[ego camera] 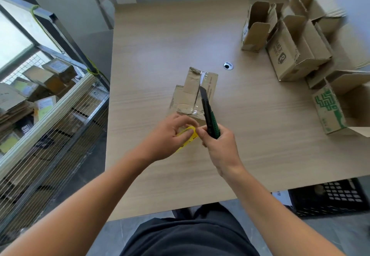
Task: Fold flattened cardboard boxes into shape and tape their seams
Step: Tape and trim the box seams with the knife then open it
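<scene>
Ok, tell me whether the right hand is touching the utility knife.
Touching. The head view shows the right hand gripping the utility knife, fingers curled round its green handle.

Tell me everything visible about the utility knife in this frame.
The utility knife is a slim cutter, black at the front with a green ribbed grip, seemingly plastic. The right hand grips its rear end, fingers curled round it. It slants away from the person, tip over the taped seam of the small cardboard box; whether it touches the tape cannot be told.
</scene>
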Demonstrator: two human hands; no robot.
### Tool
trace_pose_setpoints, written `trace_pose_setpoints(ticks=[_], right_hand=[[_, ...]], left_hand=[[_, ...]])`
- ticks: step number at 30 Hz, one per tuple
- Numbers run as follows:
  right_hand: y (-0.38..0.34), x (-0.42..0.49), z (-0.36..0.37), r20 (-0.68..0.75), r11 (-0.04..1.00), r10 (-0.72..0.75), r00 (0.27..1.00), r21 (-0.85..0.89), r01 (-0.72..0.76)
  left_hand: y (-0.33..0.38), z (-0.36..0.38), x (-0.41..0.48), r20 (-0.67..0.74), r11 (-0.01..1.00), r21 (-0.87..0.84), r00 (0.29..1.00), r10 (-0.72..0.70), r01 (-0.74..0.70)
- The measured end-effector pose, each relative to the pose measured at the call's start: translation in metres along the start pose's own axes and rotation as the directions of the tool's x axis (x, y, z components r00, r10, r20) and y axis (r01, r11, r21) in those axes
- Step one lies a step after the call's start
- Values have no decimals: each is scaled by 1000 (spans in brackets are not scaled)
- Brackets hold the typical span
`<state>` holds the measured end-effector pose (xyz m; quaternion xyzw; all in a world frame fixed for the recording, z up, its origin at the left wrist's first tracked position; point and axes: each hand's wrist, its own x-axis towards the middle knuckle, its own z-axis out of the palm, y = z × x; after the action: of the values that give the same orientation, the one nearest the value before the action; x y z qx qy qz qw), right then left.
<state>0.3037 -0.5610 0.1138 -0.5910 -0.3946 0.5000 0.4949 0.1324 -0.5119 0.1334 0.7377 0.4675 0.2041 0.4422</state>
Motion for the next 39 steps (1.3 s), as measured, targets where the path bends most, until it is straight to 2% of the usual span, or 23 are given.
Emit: trace_pose_setpoints(ticks=[2, 4, 5, 8, 11, 13, 14, 15, 16, 18, 20, 22, 26, 31, 39], right_hand=[[-11, 0, -7, -9, 998, 30, 1000, 47, -30], [-22, -4, -18, -21, 986, 106, 994, 131, -103], [-27, -7, -26, -15, 972, 147, 989, 185, -142], [-38, -19, -49, 54, 948, 199, 979, 244, -206], [-43, -30, -68, 50, 965, 161, 986, 200, -168], [-44, -36, -77, 13, 970, 134, 991, 201, -134], [-43, -39, -81, -22, 971, 120, 993, 210, -113], [-42, -41, -84, -65, 971, 109, 992, 221, -92], [-39, -42, -85, -109, 970, 104, 989, 231, -76], [-31, -44, -85, -194, 964, 124, 973, 255, -72], [-19, -43, -82, -256, 951, 179, 950, 292, -100], [-4, -43, -74, -279, 942, 207, 938, 315, -114], [14, -28, -41, -307, 946, 199, 931, 306, -102], [29, 21, -3, -403, 945, 243, 882, 305, -121], [75, 80, 23, -524, 922, 371, 767, 309, -234]], left_hand=[[6, 4, -8, 27, 980, -182, 996, -83, 86], [15, 9, -16, 110, 882, -417, 975, -191, 220], [20, 12, -21, 146, 853, -465, 971, -189, 236], [37, 33, -33, 197, 841, -515, 978, -71, 165], [52, 58, -45, 173, 847, -529, 984, 34, 64], [54, 67, -48, 84, 927, -375, 996, 31, 3], [52, 66, -47, 22, 981, -193, 1000, -13, 17], [47, 61, -44, -46, 997, 13, 996, -81, 82], [41, 53, -43, -97, 973, 150, 982, -164, 177], [29, 35, -44, -49, 951, 150, 962, -267, 272], [23, 18, -41, 65, 963, 160, 971, -228, 216], [20, 0, -33, 132, 952, 269, 973, -188, 147], [12, -41, 7, 173, 832, 539, 950, -261, 131], [-25, -63, 66, 247, 798, 595, 921, -302, 102], [-94, -58, 132, 289, 713, 701, 919, -267, -13]])
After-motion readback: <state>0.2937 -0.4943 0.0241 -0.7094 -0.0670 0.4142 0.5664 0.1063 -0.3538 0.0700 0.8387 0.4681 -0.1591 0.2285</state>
